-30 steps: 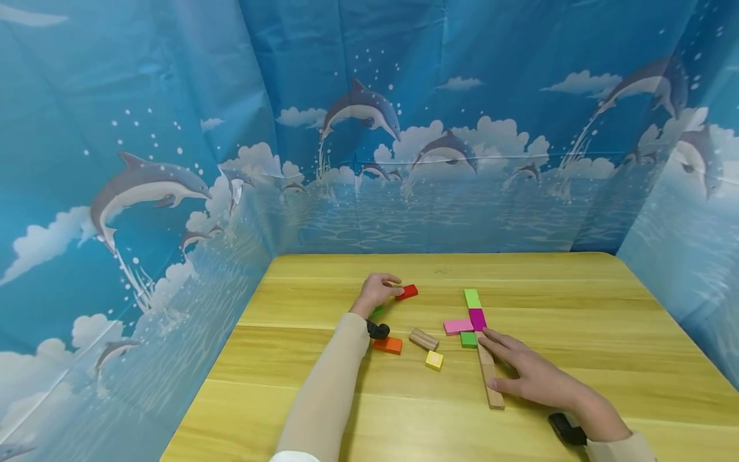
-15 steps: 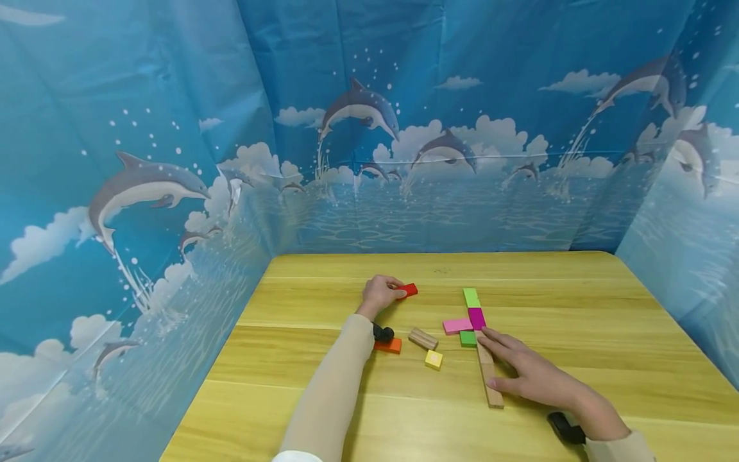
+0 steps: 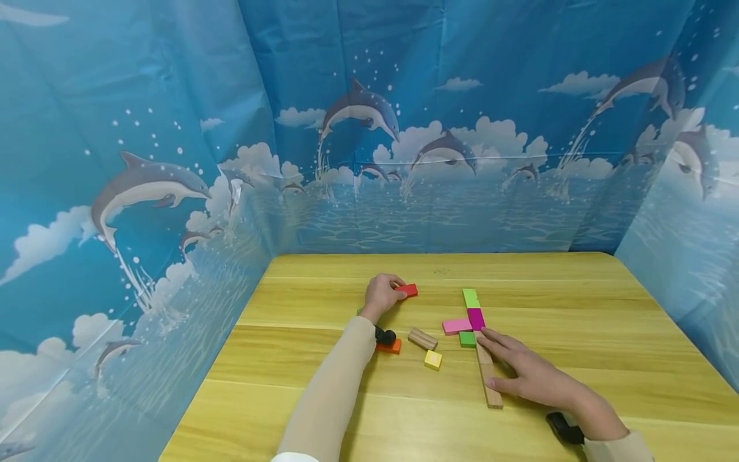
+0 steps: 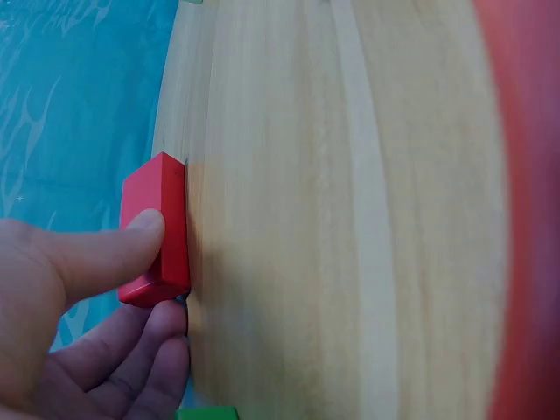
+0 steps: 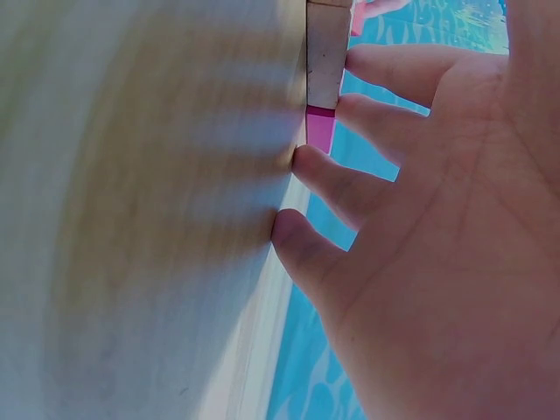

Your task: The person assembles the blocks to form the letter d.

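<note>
In the head view, my left hand [image 3: 381, 296] pinches a red block [image 3: 410, 290] on the far left part of the table. The left wrist view shows the thumb on one face of it, while the other fingers are partly hidden behind and below. My right hand [image 3: 534, 369] lies with spread, fairly straight fingers along a row of plain wooden blocks [image 3: 489, 382], its fingertips touching the row and the tabletop. Beyond them the row continues with a magenta block [image 3: 476, 319] and a light green block [image 3: 471, 298]. Left of it lie a pink block [image 3: 456, 326] and a green block [image 3: 467, 339].
Between the arms lie a loose wooden block [image 3: 423, 339], a yellow block [image 3: 433, 360] and an orange block [image 3: 389, 347], partly covered by the left wrist camera. A dolphin-print curtain [image 3: 369, 212] stands behind the table [image 3: 577, 308].
The left hand has edged slightly to the right and taken a fuller grip on the red block, which has hardly moved. My right hand has stayed in place.
</note>
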Demonstrator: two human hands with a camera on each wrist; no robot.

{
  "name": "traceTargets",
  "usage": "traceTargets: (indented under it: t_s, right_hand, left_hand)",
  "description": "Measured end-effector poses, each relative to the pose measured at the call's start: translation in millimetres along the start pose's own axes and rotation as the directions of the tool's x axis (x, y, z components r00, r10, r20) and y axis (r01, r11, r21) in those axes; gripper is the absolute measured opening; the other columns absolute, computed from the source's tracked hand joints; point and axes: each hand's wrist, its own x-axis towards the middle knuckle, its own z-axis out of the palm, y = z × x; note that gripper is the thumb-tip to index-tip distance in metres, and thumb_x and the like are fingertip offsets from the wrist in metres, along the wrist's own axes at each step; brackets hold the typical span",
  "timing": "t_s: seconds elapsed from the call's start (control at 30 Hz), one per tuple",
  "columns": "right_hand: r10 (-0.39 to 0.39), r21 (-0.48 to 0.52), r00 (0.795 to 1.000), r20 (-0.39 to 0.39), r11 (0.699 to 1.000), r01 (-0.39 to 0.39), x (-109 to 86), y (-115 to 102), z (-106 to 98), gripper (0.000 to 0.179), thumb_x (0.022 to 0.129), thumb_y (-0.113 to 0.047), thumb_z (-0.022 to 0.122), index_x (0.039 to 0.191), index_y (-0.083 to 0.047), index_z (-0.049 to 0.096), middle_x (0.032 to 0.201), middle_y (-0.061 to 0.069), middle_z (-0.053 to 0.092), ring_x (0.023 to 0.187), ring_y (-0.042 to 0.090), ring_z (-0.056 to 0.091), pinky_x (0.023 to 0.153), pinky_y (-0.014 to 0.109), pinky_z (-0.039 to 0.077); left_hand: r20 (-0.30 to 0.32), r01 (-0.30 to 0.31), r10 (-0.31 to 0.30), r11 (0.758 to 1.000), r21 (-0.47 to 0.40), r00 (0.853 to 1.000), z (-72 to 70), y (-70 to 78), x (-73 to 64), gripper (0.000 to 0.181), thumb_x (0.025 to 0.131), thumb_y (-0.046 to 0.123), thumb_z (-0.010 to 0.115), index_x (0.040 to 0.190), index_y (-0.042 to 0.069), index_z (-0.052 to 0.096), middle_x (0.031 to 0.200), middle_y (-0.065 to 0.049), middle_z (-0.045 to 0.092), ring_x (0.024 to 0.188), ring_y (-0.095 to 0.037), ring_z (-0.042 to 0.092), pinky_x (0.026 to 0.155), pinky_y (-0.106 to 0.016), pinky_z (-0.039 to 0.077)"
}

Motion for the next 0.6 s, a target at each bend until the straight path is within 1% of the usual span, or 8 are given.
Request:
traceTargets:
  t_s: [0.13, 0.23, 0.3, 0.47, 0.6]
  right_hand:
    - [-0.007, -0.015, 1.0, -0.003, 1.0, 0.007, 0.5, -0.4, 1.0, 0.081, 0.097, -0.05, 0.063, 0.16, -0.014, 0.03, 0.164, 0.015, 0.023, 0.146, 0.044, 0.025, 0.104, 0.066, 0.035]
    - [-0.007, -0.011, 1.0, -0.001, 1.0, 0.007, 0.5, -0.2, 1.0, 0.081, 0.097, -0.05, 0.063, 0.16, -0.013, 0.03, 0.164, 0.015, 0.022, 0.146, 0.044, 0.025, 0.105, 0.065, 0.034]
    - [-0.007, -0.003, 1.0, 0.001, 1.0, 0.007, 0.5, -0.2, 0.7, 0.081, 0.097, -0.05, 0.063, 0.16, -0.012, 0.029, 0.164, 0.015, 0.022, 0.146, 0.044, 0.024, 0.105, 0.066, 0.034]
    - [0.0, 0.015, 1.0, 0.006, 1.0, 0.0, 0.2, 0.2, -0.8, 0.082, 0.096, -0.05, 0.064, 0.16, -0.011, 0.029, 0.164, 0.016, 0.02, 0.147, 0.045, 0.022, 0.106, 0.067, 0.032]
    - [0.005, 0.011, 1.0, 0.005, 1.0, -0.005, -0.3, 2.6, -1.2, 0.083, 0.096, -0.05, 0.064, 0.16, -0.012, 0.029, 0.165, 0.016, 0.02, 0.147, 0.046, 0.021, 0.106, 0.068, 0.031]
  left_hand:
    - [-0.022, -0.01, 0.01, 1.0, -0.004, 1.0, -1.5, -0.9, -0.3, 0.012, 0.087, 0.01, 0.08, 0.097, 0.018, 0.081, 0.09, 0.002, 0.073, 0.083, -0.014, 0.065, 0.077, -0.033, 0.055]
    - [-0.011, -0.017, 0.017, 1.0, -0.026, 1.0, -3.8, -1.2, -0.1, 0.014, 0.087, 0.006, 0.079, 0.095, 0.017, 0.082, 0.09, 0.003, 0.074, 0.083, -0.014, 0.066, 0.075, -0.032, 0.055]
    - [0.003, -0.018, 0.019, 0.999, -0.039, 1.0, -5.5, -0.9, 0.1, 0.015, 0.088, 0.004, 0.078, 0.095, 0.017, 0.082, 0.091, 0.003, 0.074, 0.084, -0.014, 0.066, 0.075, -0.031, 0.055]
    - [0.024, 0.003, -0.001, 0.998, -0.069, 1.0, -8.7, 2.5, -1.1, 0.017, 0.088, 0.004, 0.077, 0.098, 0.018, 0.082, 0.091, 0.004, 0.074, 0.084, -0.013, 0.066, 0.074, -0.031, 0.055]
    - [0.023, -0.016, 0.018, 0.995, -0.102, 1.0, -11.3, 8.9, -5.3, 0.019, 0.088, 0.004, 0.077, 0.102, 0.017, 0.082, 0.093, 0.003, 0.074, 0.086, -0.014, 0.066, 0.073, -0.03, 0.056]
